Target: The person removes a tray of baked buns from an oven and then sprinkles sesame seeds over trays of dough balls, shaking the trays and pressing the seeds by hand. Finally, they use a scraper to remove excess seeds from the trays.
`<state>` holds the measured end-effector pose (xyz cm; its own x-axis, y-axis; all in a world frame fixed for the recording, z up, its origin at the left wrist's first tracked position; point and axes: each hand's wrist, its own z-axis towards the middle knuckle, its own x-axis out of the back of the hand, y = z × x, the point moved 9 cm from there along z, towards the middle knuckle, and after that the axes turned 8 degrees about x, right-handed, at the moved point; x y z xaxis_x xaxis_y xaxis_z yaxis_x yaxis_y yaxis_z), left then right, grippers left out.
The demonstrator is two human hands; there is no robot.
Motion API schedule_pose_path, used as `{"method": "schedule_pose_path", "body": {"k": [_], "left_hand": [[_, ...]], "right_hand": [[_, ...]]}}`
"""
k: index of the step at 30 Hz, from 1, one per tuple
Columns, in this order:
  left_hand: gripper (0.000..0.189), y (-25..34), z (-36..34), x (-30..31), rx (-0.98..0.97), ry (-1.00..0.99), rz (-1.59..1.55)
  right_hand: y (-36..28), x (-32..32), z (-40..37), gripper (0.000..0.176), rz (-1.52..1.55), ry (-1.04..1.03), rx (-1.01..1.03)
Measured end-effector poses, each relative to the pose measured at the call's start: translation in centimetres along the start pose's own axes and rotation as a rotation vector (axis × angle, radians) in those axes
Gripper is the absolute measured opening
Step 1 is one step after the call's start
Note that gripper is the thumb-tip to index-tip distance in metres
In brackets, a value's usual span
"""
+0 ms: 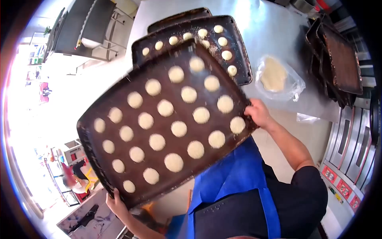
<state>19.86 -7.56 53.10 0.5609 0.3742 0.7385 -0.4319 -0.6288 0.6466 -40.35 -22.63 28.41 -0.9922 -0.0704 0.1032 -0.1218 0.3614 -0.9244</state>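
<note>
Baking tray (181, 111) was held up in the air and tipped, with one hand at each end. It was big and dark, and many round dough pieces (174, 162) were laid on it in rows.

One short edge of the tray was gripped by the right hand (258, 113). Its fingers were closed tight over the rim, and one dough round was seen just beside the fingertips. The far corner was held by the left hand (115, 203). Its fingers were curled around the rim there, and most of them were hidden under the tray. The nearest dough round was seen just above those fingers.

Past the right hand's fingers, a second tray (218, 53) with more dough rounds was seen on the table (270, 24), partly covered by the held tray. Another tray (179, 16) was tucked under that one. A clear bag (274, 75) with a lump of dough inside was seen on the table, near the right hand's fingers. Farther out on that side, a pile of dark trays (342, 59) was stacked, and an oven (350, 159) was seen below them. A blue apron (234, 175) was seen below the held tray, between the two hands.
</note>
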Motion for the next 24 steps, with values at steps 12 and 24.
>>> {"method": "schedule_pose_path", "body": {"k": [12, 24], "left_hand": [[0.012, -7.4, 6.2, -7.9, 0.149, -0.090, 0.088], [0.035, 1.9, 17.6, -24.1, -0.080, -0.232, -0.085]], "right_hand": [[6.1, 2.7, 2.3, 0.020, -0.028, 0.087, 0.037], [7.8, 6.8, 0.6, 0.014, -0.091, 0.433, 0.093]]}}
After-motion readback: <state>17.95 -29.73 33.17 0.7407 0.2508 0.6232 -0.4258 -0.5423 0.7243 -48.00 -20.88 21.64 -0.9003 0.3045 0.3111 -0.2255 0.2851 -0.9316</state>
